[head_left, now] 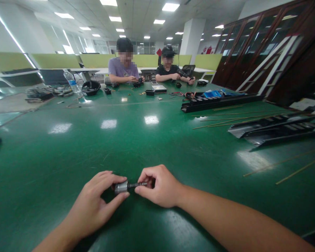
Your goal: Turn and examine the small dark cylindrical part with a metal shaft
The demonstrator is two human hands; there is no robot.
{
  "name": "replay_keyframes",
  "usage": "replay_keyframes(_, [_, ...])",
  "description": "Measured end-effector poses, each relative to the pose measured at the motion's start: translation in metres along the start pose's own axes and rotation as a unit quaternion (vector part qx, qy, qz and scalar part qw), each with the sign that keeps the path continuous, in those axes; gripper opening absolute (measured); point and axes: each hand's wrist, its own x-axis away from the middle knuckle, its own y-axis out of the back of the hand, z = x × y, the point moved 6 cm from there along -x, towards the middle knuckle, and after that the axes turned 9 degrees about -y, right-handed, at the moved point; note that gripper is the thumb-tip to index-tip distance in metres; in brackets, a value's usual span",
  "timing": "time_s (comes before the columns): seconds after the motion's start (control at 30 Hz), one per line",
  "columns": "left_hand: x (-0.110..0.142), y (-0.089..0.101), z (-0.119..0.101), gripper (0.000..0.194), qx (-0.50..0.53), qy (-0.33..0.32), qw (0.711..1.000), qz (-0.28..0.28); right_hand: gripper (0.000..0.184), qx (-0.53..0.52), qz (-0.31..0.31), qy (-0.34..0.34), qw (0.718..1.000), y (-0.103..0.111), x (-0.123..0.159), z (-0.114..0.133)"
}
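Note:
Low in the head view, my left hand (94, 201) pinches a small silver metal cylinder (121, 187) between thumb and fingers. A dark metal shaft (138, 184) runs from the cylinder to the right, and my right hand (160, 185) grips its far end, with the fingers hiding the tip. Both hands are just above the green table top (68, 150), and the part looks like a small motor or a similar assembly, though I cannot tell which.
Black cable chains (220, 103) and thin brass rods (238, 119) lie on the table to the right. At the far end, two seated people (123, 63) handle small objects among a water bottle (72, 83), a black bowl (91, 87) and small black parts.

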Motion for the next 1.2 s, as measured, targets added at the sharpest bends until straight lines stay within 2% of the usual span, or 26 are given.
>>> replay_keyframes(1.2, [-0.0009, -0.0010, 0.0041, 0.031, 0.020, 0.016, 0.999, 0.020, 0.011, 0.007, 0.003, -0.010, 1.000, -0.0003, -0.0006, -0.0015])
